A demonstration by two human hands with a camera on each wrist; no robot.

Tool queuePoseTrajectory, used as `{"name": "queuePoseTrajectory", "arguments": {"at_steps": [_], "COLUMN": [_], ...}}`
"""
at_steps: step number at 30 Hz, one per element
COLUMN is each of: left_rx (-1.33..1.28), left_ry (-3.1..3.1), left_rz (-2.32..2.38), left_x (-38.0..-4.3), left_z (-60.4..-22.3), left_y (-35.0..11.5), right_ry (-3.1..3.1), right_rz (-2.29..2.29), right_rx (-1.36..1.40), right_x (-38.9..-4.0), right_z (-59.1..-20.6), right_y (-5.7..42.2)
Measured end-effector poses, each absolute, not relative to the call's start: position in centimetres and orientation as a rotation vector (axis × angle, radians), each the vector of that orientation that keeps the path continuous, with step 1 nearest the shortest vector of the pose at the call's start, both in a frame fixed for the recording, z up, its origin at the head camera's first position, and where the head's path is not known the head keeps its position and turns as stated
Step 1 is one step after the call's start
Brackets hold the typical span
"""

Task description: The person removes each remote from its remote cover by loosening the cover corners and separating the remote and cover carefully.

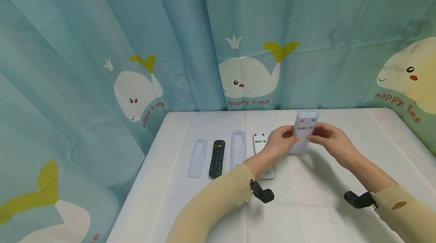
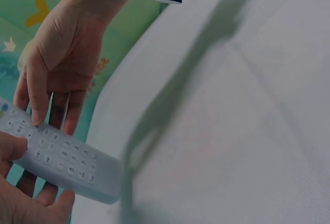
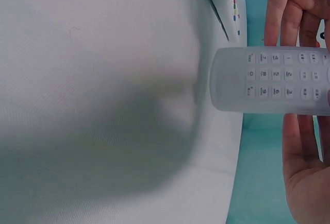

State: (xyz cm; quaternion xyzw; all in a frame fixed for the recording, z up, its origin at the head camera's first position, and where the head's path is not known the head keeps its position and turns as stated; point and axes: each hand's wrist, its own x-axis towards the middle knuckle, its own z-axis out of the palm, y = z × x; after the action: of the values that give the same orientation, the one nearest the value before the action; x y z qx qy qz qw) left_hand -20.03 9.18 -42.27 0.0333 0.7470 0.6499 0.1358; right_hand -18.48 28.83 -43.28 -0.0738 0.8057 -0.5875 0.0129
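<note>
A white remote control in a translucent cover [image 1: 304, 133] stands nearly upright over the table in the head view, its buttons facing the camera. My left hand [image 1: 280, 141] grips its left edge, thumb on the front and fingers behind. From the right side, my right hand [image 1: 332, 140] pinches the other edge with its thumb in front. The right wrist view shows the covered remote [image 3: 232, 80] lengthwise, its number keys showing through the cover and its rounded lower end free of both hands. Fingers of both hands are partly hidden behind it.
Left of the hands, a white remote [image 1: 259, 139] lies partly under my left forearm. Further left lie a translucent cover [image 1: 238, 146], a black remote [image 1: 217, 159] and another translucent cover [image 1: 196, 159]. A whale-print curtain [image 1: 190, 46] hangs behind the white table [image 1: 306, 205].
</note>
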Motion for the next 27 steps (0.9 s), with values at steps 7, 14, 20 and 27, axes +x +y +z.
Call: {"name": "queuePoseTrajectory", "arguments": {"at_steps": [7, 14, 20, 27], "left_rx": [0.095, 0.071, 0.052, -0.104], "left_ry": [2.164, 2.176, 2.135, 1.943], "left_rz": [1.914, 1.906, 1.904, 2.04], "left_x": [-20.42, -20.6, -20.3, -19.76], "left_z": [-42.66, -43.11, -43.02, -42.82], "left_y": [9.68, 10.21, 9.97, 9.92], "right_ry": [2.497, 2.506, 2.525, 2.531], "right_rz": [-1.877, -1.837, -1.77, -1.731], "right_rx": [-0.202, -0.174, -0.17, -0.187], "right_x": [-18.66, -18.62, -18.43, -17.79], "right_z": [-43.46, -43.82, -44.05, -44.02], "right_y": [29.02, 28.93, 28.97, 29.44]}}
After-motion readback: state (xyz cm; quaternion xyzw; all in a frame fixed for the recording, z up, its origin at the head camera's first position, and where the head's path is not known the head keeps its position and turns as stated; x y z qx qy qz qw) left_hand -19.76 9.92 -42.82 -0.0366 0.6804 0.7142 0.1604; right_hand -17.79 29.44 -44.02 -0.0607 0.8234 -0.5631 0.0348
